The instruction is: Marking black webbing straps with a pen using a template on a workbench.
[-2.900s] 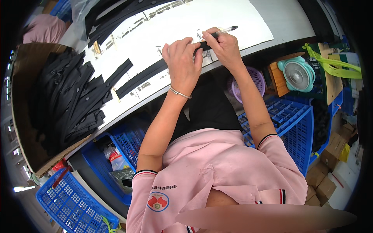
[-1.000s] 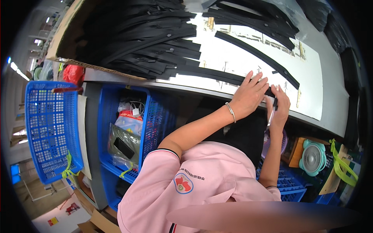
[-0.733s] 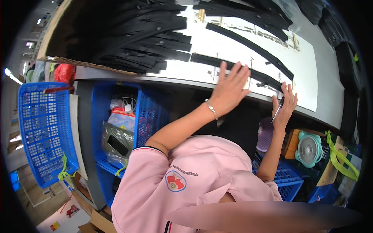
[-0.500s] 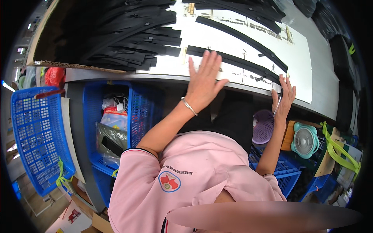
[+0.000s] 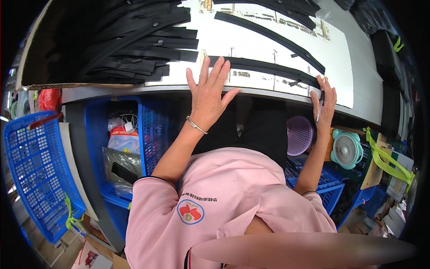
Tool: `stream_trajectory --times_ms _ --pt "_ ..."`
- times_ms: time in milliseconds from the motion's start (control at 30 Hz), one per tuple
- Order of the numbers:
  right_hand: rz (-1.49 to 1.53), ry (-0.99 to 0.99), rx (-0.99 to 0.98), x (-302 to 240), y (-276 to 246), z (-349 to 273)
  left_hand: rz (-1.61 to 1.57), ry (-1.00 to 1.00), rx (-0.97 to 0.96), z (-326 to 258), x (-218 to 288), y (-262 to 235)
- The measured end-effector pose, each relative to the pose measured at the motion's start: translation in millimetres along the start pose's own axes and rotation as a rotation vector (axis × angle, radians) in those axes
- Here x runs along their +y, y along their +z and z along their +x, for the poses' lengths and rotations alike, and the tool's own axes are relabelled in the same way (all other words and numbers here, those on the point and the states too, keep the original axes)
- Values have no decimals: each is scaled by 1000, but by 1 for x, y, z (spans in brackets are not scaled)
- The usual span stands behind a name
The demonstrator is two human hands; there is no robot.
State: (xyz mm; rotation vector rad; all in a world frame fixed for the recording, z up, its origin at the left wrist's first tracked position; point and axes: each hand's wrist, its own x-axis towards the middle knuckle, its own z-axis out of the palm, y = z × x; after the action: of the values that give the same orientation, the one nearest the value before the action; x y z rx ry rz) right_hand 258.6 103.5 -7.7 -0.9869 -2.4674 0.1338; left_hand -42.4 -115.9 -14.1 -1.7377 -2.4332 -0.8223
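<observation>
A black fabric strip with a zipper pull near its right end lies along the near edge of a white marked sheet. My left hand rests on its left end, fingers spread flat and a bracelet on the wrist. At the strip's right end, the fingertips of my right hand touch it. A slim pen is tucked in that hand, pointing back toward me. Farther in lies a second black strip, untouched, also with a small pull.
Many black strips heap at the left beside a cardboard edge. Below the table edge stand a blue crate with bags and a phone, a purple basket and a small turquoise fan. Another blue basket is far left.
My left hand has slid leftward along the near strip to its left end. The right hand stays at the right end with the pen. The whole view has shifted slightly.
</observation>
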Motion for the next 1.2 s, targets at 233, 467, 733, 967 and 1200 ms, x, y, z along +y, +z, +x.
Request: stream_trajectory --times_ms 233,467,733,967,1200 --pt "491 378 331 -20 -7 6 41 -12 -35 2 -4 1" --pt "854 528 570 -20 -14 14 69 10 3 3 0 5" --pt "41 393 407 -43 5 10 68 -2 20 3 2 5" --pt "-158 111 358 -27 21 -1 82 -5 25 3 2 7" --pt "-113 146 346 -19 21 2 88 -19 19 2 1 7"
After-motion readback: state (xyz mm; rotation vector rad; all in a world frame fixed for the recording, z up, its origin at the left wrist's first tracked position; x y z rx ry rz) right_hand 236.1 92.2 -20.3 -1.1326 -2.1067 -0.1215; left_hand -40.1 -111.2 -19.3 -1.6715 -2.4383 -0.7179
